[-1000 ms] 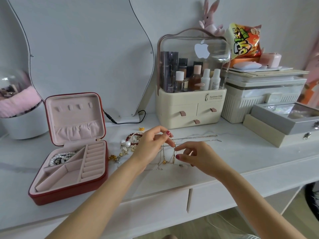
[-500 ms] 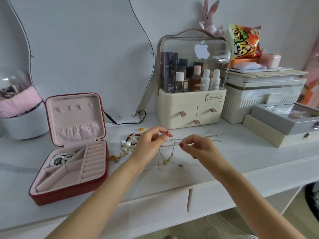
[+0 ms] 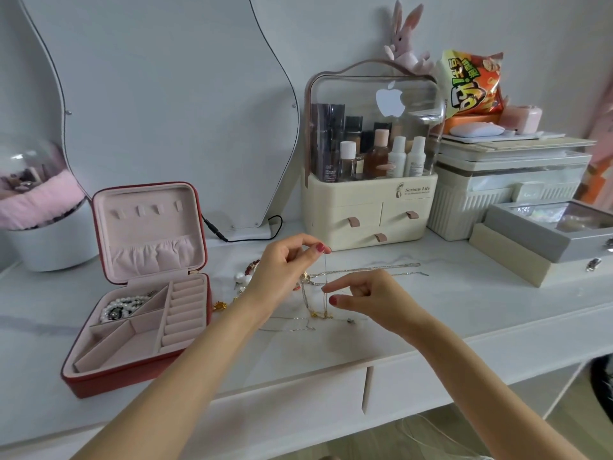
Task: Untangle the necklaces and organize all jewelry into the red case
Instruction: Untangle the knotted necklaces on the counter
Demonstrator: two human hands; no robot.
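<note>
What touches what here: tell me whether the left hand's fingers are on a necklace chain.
Touching. The head view shows the left hand pinching a thin chain between thumb and fingers; it hangs straight down into the tangled necklaces.

left hand (image 3: pixel 282 267) raised, chain (image 3: pixel 325 277) pulled taut

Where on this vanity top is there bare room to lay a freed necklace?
Bare strip along the front edge of the vanity top, between the red case and the grey box. Also right of the tangled necklaces. Crowded between the case and left hand, where loose jewelry lies.
</note>
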